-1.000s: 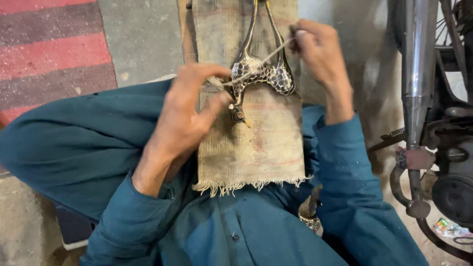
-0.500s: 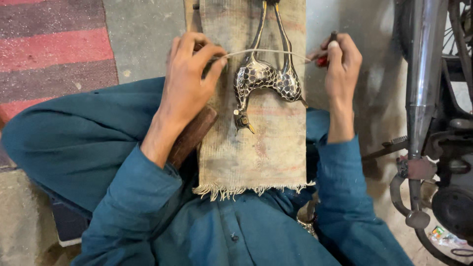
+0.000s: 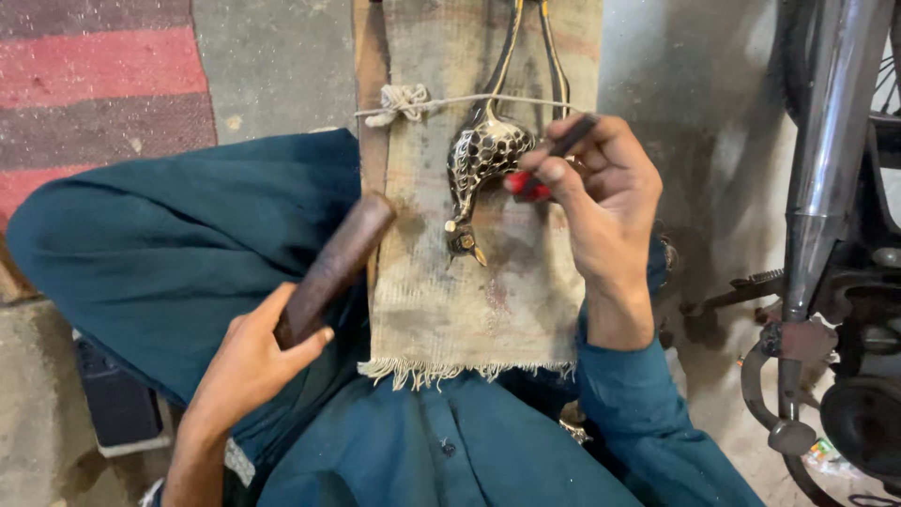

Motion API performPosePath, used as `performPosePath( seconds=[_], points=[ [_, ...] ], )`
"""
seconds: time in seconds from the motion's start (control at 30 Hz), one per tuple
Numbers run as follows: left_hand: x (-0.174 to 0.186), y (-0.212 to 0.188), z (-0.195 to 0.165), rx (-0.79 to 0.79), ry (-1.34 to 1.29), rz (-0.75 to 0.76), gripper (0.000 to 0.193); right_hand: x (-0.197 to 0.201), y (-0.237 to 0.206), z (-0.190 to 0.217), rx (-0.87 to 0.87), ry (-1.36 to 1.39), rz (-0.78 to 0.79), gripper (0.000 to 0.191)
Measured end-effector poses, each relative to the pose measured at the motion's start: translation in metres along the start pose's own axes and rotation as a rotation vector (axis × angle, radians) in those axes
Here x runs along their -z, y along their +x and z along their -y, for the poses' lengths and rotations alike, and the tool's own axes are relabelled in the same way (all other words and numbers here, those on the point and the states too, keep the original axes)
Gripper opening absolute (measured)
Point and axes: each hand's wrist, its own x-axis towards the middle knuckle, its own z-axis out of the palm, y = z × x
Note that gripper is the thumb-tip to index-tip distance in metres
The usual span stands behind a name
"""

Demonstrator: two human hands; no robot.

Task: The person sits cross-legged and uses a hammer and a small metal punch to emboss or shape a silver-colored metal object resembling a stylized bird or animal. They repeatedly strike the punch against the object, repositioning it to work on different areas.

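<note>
Brass bird figure (image 3: 483, 164) lies lengthwise on the burlap-covered board (image 3: 441, 291), just left of the right hand (image 3: 605, 202) gripping a graver (image 3: 554, 155), while the left hand (image 3: 249, 361) clutches a wooden mallet (image 3: 333, 268) farther off.

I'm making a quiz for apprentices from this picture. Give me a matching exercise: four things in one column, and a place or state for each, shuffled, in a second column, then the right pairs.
Things:
1. wooden stick
2. metal bird figure
3. string
4. thin tool with a red part

Places or states:
A. lies on the burlap cloth, tied down
B. gripped in the left hand
C. pinched in the right hand
D. stretched across the cloth, knotted at its left edge

Pairs: 1-B, 2-A, 3-D, 4-C
</note>
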Motion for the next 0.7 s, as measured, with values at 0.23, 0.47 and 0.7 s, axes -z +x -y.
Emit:
performPosePath(
  seconds=[0.23, 0.47, 0.7],
  points=[
    [-0.014, -0.002, 0.002, -0.174, -0.296, -0.269, 0.027, -0.023, 0.005, -0.004, 0.148, -0.170, 0.214, 0.026],
    [-0.004, 0.008, -0.024, -0.417, -0.398, -0.319, 0.040, -0.039, 0.001, -0.023, 0.213, -0.259, 0.169, 0.026],
    [0.028, 0.017, -0.051, -0.391, -0.106, -0.334, 0.040, -0.040, 0.002, -0.026, 0.224, -0.226, 0.139, 0.030]
  ],
)
